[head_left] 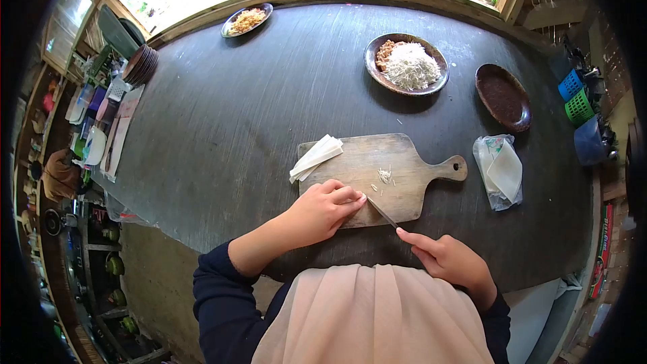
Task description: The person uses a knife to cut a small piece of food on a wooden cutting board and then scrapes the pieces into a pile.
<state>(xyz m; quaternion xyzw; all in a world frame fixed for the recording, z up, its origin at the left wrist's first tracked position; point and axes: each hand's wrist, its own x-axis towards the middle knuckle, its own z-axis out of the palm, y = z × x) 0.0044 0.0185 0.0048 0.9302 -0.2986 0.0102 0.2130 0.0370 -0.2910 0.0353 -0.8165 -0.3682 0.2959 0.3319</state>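
Observation:
A wooden cutting board [397, 152] with a handle lies on the dark table in front of me. My left hand [327, 209] is closed at its lower edge, fingers curled over a white strip whose tip barely shows by the knife. My right hand [450, 261] grips a knife [383, 211], its blade close beside my left fingertips. Several flat white strips [317, 156] are stacked at the board's upper left. A small heap of thin white shreds [385, 175] sits mid-board.
Beyond the board stands a plate [373, 81] heaped with white shreds [412, 67] and brownish food. An oval brown dish [502, 98] and a plastic packet [497, 172] with a folded white sheet lie at right. Farther back is a plate of yellowish food [247, 21]. Stacked plates [140, 65] stand at left.

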